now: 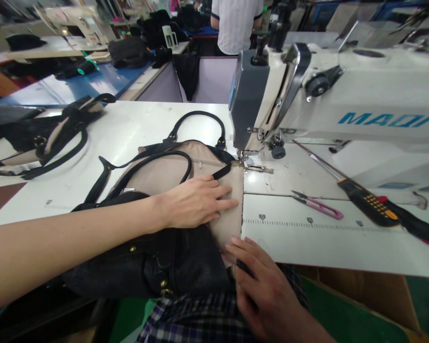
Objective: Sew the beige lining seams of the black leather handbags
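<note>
A black handbag [196, 259] with its beige lining [229, 224] pulled out lies on the sewing machine's bed. The lining's right edge runs up to the presser foot [241, 162] of the white sewing machine [379, 90]. My left hand [195, 202] rests flat on the lining, fingers stretched toward that edge. Closer to my lap, my right hand [259, 281] pinches the lining's lower edge between thumb and fingers. A slim dark item [246, 269] shows under its fingers; I cannot make out what it is.
Pink thread snips [320, 205] and a black-and-orange screwdriver [368, 202] lie right of the bag. Another black bag [46, 133] is at the left. Across the table stands a person in a white shirt [237, 24]. A second sewing machine [80, 24] is at the back left.
</note>
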Available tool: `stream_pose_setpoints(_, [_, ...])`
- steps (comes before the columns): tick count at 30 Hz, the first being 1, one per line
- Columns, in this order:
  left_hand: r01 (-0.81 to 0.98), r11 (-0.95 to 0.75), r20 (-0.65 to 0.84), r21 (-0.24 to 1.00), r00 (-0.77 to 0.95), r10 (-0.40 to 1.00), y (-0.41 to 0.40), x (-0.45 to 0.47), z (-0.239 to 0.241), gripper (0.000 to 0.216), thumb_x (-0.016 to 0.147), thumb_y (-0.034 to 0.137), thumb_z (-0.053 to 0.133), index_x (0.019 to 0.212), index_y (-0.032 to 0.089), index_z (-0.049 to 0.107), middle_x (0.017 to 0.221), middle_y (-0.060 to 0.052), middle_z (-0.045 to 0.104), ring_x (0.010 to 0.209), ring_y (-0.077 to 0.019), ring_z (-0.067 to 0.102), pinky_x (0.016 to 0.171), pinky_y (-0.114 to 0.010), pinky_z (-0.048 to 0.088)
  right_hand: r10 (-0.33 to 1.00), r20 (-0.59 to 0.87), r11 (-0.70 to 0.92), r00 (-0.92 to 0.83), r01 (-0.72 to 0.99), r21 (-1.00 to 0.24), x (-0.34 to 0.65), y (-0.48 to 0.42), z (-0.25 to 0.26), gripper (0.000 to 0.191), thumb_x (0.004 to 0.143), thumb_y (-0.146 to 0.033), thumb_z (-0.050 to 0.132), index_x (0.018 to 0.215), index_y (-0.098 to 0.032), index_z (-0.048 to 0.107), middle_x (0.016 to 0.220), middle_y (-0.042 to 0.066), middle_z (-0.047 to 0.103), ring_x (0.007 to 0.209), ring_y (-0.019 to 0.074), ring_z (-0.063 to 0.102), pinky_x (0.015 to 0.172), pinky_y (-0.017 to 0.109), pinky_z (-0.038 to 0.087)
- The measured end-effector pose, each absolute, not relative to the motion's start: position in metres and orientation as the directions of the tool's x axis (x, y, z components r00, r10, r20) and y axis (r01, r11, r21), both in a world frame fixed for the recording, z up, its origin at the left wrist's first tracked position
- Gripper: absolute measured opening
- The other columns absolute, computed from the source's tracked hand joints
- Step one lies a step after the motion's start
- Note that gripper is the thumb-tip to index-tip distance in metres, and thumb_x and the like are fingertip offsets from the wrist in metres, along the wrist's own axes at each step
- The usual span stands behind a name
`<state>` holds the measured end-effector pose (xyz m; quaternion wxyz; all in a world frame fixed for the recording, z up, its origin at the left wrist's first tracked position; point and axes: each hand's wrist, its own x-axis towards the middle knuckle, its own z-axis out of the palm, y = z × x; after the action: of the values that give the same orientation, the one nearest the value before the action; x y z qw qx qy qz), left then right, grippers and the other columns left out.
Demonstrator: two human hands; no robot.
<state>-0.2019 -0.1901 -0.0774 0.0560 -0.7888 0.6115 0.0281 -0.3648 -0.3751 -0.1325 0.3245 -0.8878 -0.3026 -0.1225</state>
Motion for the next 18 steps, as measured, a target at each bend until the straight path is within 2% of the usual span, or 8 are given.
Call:
stream_pose_setpoints(2, [-0.974,-0.227,-0.105,-0.001,0.226,-0.968,-0.191,-0.196,-0.078,0.042,0.094,0.033,0.049,0.134,0.022,0.045,0.140,-0.007,0.046,0.112,-0.0248,0.051,0.095,-0.040,0.032,0.410,0.474,-0.636,0.779,0.617,-0.464,-0.365,-0.372,-0.129,0.029,0.089,-0.006,0.041,0.098,-0.011,0.068,0.110,0.014,0.065,0.109,0.0275,0.058,0.094,0.048,0.054])
stream_pose_setpoints(4, [-0.976,-0.200,-0.104,0.082,0.191,-0.976,-0.191,-0.195,-0.076,0.031,0.096,0.030,0.046,0.125,0.020,0.052,0.141,-0.006,0.047,0.124,-0.0231,0.045,0.102,-0.039,0.026,0.407,0.525,-0.630,0.747,0.646,-0.431,-0.361,-0.372,-0.126,0.029,0.095,-0.007,0.040,0.095,-0.011,0.068,0.098,0.012,0.068,0.097,0.0227,0.063,0.089,0.039,0.057])
stream_pose_setpoints(6, [-0.964,-0.209,-0.120,0.166,0.191,-0.974,-0.191,-0.197,-0.073,0.026,0.099,0.031,0.041,0.115,0.018,0.057,0.139,-0.007,0.049,0.128,-0.0212,0.043,0.106,-0.037,0.023,0.458,0.539,-0.596,0.707,0.694,-0.405,-0.356,-0.375,-0.124,0.031,0.098,-0.010,0.036,0.100,-0.007,0.067,0.096,0.012,0.069,0.093,0.0209,0.064,0.088,0.034,0.058])
stream_pose_setpoints(8, [-0.942,-0.257,-0.142,0.215,0.230,-0.963,-0.190,-0.203,-0.070,0.033,0.099,0.038,0.039,0.118,0.017,0.057,0.139,-0.010,0.049,0.128,-0.0233,0.044,0.107,-0.040,0.023,0.519,0.531,-0.573,0.670,0.733,-0.366,-0.352,-0.382,-0.122,0.033,0.100,-0.011,0.034,0.103,-0.006,0.067,0.098,0.012,0.069,0.093,0.0210,0.065,0.086,0.032,0.058])
stream_pose_setpoints(10, [-0.929,-0.291,-0.150,0.228,0.262,-0.953,-0.189,-0.209,-0.069,0.043,0.098,0.045,0.040,0.133,0.021,0.047,0.143,-0.012,0.045,0.132,-0.0273,0.042,0.109,-0.046,0.021,0.561,0.526,-0.573,0.639,0.758,-0.310,-0.350,-0.390,-0.124,0.033,0.100,-0.011,0.035,0.101,-0.008,0.068,0.097,0.010,0.071,0.091,0.0206,0.067,0.084,0.030,0.059])
stream_pose_setpoints(12, [-0.926,-0.302,-0.138,0.224,0.277,-0.951,-0.188,-0.212,-0.071,0.048,0.096,0.046,0.044,0.140,0.027,0.041,0.147,-0.012,0.038,0.134,-0.0305,0.038,0.111,-0.051,0.019,0.587,0.522,-0.588,0.619,0.769,-0.250,-0.346,-0.397,-0.127,0.029,0.099,-0.009,0.040,0.099,-0.011,0.069,0.097,0.007,0.071,0.089,0.0200,0.068,0.084,0.029,0.059])
stream_pose_setpoints(15, [-0.916,-0.313,-0.133,0.249,0.288,-0.948,-0.190,-0.207,-0.069,0.040,0.095,0.042,0.048,0.133,0.030,0.050,0.147,-0.010,0.038,0.134,-0.0341,0.038,0.110,-0.058,0.020,0.604,0.531,-0.589,0.594,0.782,-0.204,-0.338,-0.402,-0.132,0.025,0.096,-0.006,0.045,0.098,-0.012,0.069,0.097,0.007,0.072,0.089,0.0195,0.069,0.085,0.030,0.059])
stream_pose_setpoints(18, [-0.902,-0.323,-0.203,0.288,0.272,-0.941,-0.196,-0.196,-0.061,0.030,0.097,0.040,0.045,0.120,0.029,0.060,0.143,-0.005,0.044,0.134,-0.0372,0.036,0.109,-0.063,0.017,0.584,0.560,-0.591,0.587,0.781,-0.202,-0.326,-0.404,-0.135,0.027,0.096,-0.007,0.043,0.096,-0.012,0.069,0.096,0.009,0.072,0.089,0.0194,0.069,0.086,0.032,0.059])
